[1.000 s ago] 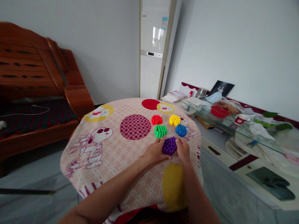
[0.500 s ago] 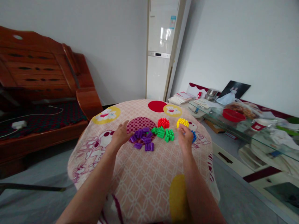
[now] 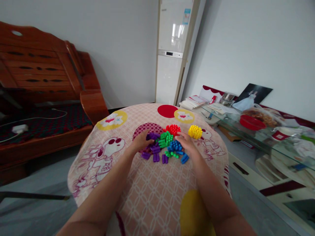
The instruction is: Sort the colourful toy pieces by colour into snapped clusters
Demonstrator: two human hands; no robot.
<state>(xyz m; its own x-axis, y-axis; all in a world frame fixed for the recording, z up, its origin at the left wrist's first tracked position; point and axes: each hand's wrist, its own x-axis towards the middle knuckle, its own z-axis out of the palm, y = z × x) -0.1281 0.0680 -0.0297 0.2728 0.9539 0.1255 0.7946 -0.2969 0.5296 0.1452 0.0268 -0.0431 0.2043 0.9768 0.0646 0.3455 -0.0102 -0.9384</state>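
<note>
The light was soft and gray. A bright window shone back from the tall white cabinet (image 3: 170, 70). Under the wooden bench (image 3: 40, 73) on the left, it was dark. Things at the sides looked stretched.

Both bare forearms rise from the lower edge and lean inward, so the hands face each other, apart and at nearly the same height. The left arm (image 3: 104, 196) slants up to the right; its wrist is nearly straight, and the left grip (image 3: 141, 141) is loosely cupped, fingers curved forward, thumb reaching inward with a gap between. The right arm (image 3: 211, 188) slants up to the left, the right grip (image 3: 187, 143) palm down, its fingers (image 3: 179, 134) loosely bent and pointing inward.
</note>
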